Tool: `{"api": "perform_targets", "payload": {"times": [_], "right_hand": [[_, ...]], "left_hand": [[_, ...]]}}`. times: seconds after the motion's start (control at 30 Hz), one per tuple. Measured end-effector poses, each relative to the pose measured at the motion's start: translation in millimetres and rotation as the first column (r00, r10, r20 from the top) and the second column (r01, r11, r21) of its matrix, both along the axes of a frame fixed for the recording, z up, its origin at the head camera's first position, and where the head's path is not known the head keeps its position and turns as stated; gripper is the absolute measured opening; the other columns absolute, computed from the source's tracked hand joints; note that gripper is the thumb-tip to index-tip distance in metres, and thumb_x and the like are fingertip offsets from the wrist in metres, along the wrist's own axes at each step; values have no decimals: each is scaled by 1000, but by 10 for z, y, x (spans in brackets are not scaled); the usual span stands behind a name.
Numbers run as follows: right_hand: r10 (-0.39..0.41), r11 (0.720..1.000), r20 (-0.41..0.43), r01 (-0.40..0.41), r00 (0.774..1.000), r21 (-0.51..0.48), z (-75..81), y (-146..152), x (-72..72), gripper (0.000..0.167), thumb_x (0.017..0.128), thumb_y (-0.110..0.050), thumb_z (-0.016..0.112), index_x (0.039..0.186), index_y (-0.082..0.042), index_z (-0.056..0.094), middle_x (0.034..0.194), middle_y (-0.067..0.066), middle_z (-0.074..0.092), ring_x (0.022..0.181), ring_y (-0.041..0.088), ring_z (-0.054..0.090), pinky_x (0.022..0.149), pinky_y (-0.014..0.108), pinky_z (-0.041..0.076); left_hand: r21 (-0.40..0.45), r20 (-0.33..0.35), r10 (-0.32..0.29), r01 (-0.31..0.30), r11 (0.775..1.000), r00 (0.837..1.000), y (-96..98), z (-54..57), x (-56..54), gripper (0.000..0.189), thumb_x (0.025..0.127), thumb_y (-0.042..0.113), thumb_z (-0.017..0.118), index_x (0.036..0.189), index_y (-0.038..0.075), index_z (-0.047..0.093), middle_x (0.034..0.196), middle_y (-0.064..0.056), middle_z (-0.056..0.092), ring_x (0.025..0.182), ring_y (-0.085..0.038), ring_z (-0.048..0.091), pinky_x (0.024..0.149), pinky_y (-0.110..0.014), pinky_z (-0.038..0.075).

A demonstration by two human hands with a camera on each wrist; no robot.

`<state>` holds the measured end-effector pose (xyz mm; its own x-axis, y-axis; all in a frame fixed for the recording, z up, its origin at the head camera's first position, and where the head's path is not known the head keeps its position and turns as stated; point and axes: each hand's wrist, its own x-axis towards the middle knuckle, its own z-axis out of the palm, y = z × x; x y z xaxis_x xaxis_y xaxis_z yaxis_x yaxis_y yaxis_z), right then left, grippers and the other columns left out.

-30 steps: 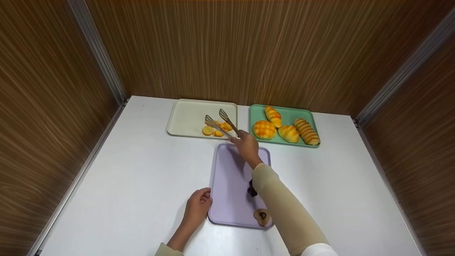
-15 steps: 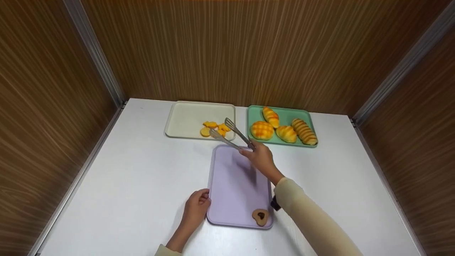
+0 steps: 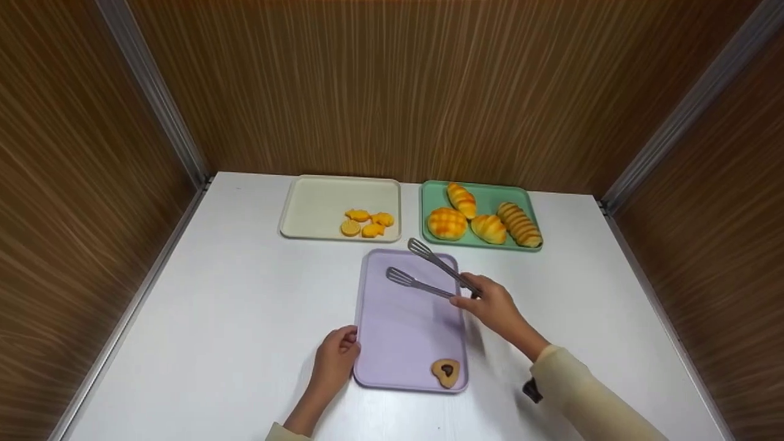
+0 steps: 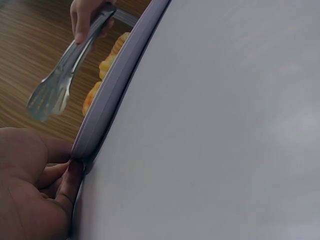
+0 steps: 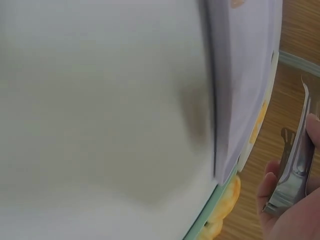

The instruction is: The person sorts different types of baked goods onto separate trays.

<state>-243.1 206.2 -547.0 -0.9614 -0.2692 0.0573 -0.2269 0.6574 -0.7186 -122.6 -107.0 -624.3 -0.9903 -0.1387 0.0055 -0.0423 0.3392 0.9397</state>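
Note:
My right hand [image 3: 499, 306] grips metal tongs [image 3: 438, 263], whose slotted ends stand apart over the upper part of a purple tray [image 3: 404, 331]. Nothing is between the tong ends. At the tray's left side, my left hand [image 3: 334, 361] pinches the rim; the left wrist view shows its fingertips [image 4: 75, 170] at the tray edge. A heart-shaped cookie [image 3: 438, 372] with a dark centre lies in the tray's lower right corner. The right wrist view shows the tongs' handle end [image 5: 287, 192] within the right hand's grasp.
Behind stands a cream tray [image 3: 318, 202] with several small yellow-orange pieces [image 3: 372, 230], some fish-shaped and one round. Beside it, a green tray [image 3: 496, 194] bears a checkered round bun [image 3: 447, 224], a striped loaf [image 3: 519, 225] and croissant-like breads [image 3: 489, 228]. Wood-grain panels enclose the white table [image 3: 257, 294].
My right hand has drawn the tongs back from the cream tray, toward me and to the right, over the purple tray. The left hand keeps its place at the rim.

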Motion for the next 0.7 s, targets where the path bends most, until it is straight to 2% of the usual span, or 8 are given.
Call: {"api": "perform_targets", "payload": {"times": [0.2, 0.5, 0.6, 0.7], "right_hand": [[16, 1000, 32, -17, 999, 23, 17, 275, 133, 63, 82, -37, 82, 134, -8, 63, 116, 14, 69, 92, 23, 58, 77, 35, 51], [56, 997, 44, -58, 997, 48, 35, 570, 308, 61, 80, -40, 83, 131, -11, 66, 120, 8, 70, 100, 26, 61, 91, 49, 52], [81, 993, 48, -85, 996, 76, 51, 676, 354, 60, 78, -40, 85, 130, -15, 68, 122, 4, 70, 105, 27, 63, 93, 50, 52], [144, 985, 42, -147, 989, 96, 65, 797, 387, 59, 78, -40, 85, 128, -15, 69, 120, 3, 71, 106, 27, 63, 92, 46, 53]], "left_hand": [[1, 8, 7, -7, 1000, 1000, 2, 17, 1, 32, 92, 3, 62, 123, -5, 64, 102, -10, 63, 93, -17, 60, 81, -23, 54], [-1, 7, 26, -26, 1000, 1000, 21, 9, 4, 32, 91, 3, 63, 122, -5, 64, 102, -9, 64, 93, -16, 61, 82, -24, 55], [1, 2, 25, -25, 1000, 1000, 19, 9, 3, 32, 91, 3, 63, 122, -5, 65, 102, -9, 64, 93, -16, 61, 82, -24, 55], [1, -5, 20, -20, 1000, 1000, 13, 16, 5, 31, 91, 3, 62, 121, -5, 65, 102, -9, 64, 93, -17, 61, 82, -24, 55]]}}
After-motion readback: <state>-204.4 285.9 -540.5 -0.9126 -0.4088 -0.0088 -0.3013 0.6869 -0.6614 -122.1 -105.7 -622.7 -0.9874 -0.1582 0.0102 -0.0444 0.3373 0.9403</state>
